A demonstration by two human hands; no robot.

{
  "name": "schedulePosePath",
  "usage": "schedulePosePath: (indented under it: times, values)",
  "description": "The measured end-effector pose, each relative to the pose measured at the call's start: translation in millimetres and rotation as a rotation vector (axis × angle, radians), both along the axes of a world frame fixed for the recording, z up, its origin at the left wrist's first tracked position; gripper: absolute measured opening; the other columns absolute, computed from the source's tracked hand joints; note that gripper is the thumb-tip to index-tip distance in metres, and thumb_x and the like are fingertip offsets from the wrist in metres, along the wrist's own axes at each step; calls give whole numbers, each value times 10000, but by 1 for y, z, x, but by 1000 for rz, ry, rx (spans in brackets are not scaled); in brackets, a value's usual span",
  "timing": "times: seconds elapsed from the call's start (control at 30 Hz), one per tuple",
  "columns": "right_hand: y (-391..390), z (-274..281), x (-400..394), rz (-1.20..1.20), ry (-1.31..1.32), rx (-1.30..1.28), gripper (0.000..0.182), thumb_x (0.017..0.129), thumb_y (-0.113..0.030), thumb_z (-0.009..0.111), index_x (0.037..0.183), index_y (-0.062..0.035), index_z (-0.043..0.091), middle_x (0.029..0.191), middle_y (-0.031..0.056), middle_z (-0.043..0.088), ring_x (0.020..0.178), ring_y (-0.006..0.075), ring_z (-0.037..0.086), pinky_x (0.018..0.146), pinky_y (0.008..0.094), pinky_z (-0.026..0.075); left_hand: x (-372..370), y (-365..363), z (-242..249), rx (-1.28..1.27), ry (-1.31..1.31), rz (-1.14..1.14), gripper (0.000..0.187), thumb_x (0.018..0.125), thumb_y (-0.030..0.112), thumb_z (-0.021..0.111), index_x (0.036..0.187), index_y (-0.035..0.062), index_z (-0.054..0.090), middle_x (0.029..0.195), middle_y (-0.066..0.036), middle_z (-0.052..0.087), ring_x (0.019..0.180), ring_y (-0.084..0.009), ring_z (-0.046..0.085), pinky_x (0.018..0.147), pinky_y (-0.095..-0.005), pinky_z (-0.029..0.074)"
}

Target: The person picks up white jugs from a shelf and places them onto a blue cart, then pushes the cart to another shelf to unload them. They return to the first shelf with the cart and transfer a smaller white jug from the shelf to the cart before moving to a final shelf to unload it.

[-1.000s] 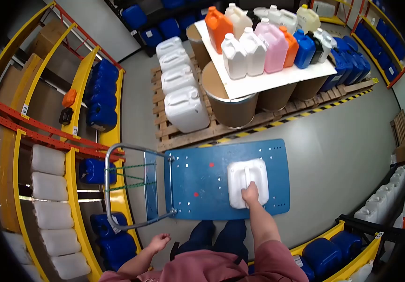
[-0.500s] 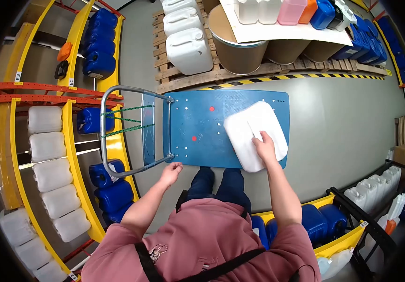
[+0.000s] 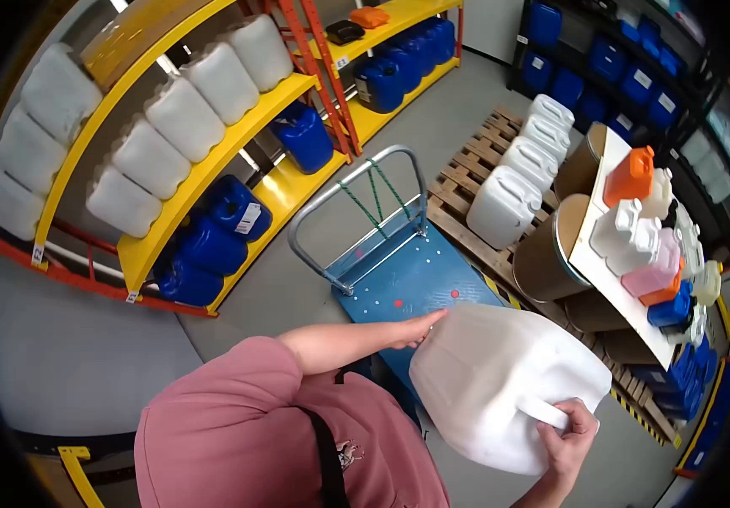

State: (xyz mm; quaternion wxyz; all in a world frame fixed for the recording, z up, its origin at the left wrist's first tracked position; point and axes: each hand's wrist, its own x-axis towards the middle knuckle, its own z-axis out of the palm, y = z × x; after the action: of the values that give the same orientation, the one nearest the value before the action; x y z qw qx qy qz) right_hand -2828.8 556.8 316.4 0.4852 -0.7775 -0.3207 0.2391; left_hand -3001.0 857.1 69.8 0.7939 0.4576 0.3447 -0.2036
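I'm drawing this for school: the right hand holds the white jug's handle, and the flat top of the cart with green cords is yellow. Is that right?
Not quite: the flat top of the cart with green cords is blue, as the head view shows. The right hand does hold the white jug's handle.

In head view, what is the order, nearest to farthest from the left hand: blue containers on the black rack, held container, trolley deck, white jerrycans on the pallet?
1. Held container: directly at the left hand.
2. Trolley deck: lower, ahead.
3. White jerrycans: ahead, right.
4. Blue containers: far back.
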Motion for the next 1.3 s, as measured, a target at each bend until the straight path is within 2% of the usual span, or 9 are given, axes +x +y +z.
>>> schedulePosePath:
  times: [0.37, 0.6, 0.7, 0.83, 0.93, 1.0, 1.07, 1.1, 1.3]
  values:
    - [127, 123, -61, 553, -667, 251, 264, 507, -99, 656, 760, -64, 722, 680, 31, 554, 681, 228, 513, 990, 459, 420, -147, 63, 115, -239, -173, 645, 1013, 910, 858, 291, 1642, 162, 218, 1668, -128, 275, 1526, -337, 266, 1162, -693, 214]
    - [253, 178, -222, 567, -974, 508, 187, 876, -261, 683, 792, -152, 557, 1105, 75, 636, 1277, 351, 485, 1137, 574, 310, -299, 164, 183, -169, -600, 961, 914, 941, 798, 280, 1627, 195, 258, 1675, -81, 268, 1516, -357, 276, 1154, -692, 224]
    - [312, 170, -265, 796, -768, 758, 99, 965, -188, 559, 992, -215, 650, 1440, 124, 537, 1420, 397, 400, 1176, 560, 311, -385, 209, 201, -149, -723, 1066, 883, 942, 802, 242, 1626, 244, 262, 1675, -65, 275, 1516, -364, 272, 1139, -715, 227]
    - [395, 173, -333, 750, -330, 518, 201, 970, -167, 542, 1108, -258, 655, 1464, 130, 518, 1435, 405, 389, 1185, 561, 307, -496, 263, 198, -113, -668, 1262, 871, 940, 819, 159, 1626, 290, 251, 1686, -68, 261, 1517, -389, 260, 1109, -770, 204]
    - [463, 170, -430, 878, -1066, 649, 129, 910, -62, 641, 915, -186, 605, 1327, 130, 600, 1363, 442, 489, 1138, 604, 371, -559, 300, 145, -76, -908, 1302, 872, 938, 818, 67, 1631, 311, 221, 1696, -73, 227, 1521, -406, 238, 1087, -801, 189]
    - [507, 170, -465, 1006, -1156, 610, 194, 959, -90, 619, 813, -214, 593, 1174, 60, 640, 1338, 392, 524, 1127, 749, 353, -590, 299, 125, -109, -947, 1488, 731, 1023, 682, 264, 1592, 228, 341, 1631, -91, 366, 1479, -357, 343, 1129, -700, 272]
    - [543, 163, -506, 1193, -1086, 611, 113, 830, -165, 683, 762, -213, 607, 1066, 12, 668, 1298, 342, 559, 1146, 772, 314, -619, 294, 116, 989, -396, 1173, 508, 1063, 370, 479, 1495, 104, 476, 1488, -84, 545, 1350, -281, 518, 1082, -506, 445]
    - [563, 157, -518, 1312, -1054, 611, 108, 754, -217, 710, 726, -200, 607, 993, -13, 686, 1261, 304, 585, 1161, 760, 311, -614, 295, 108, 217, -932, 1639, 332, 1007, 75, 545, 1321, -5, 615, 1275, -91, 684, 1118, -212, 666, 920, -346, 562]
    - [673, 117, -611, 1812, -876, 695, 128, 605, -34, 722, 702, -116, 737, 820, -19, 709, 1059, 232, 672, 1238, 654, 260, -643, 262, 59, 349, -925, 1864, 366, 1038, 116, 511, 1377, 9, 598, 1346, -153, 650, 1144, -225, 682, 946, -384, 584]
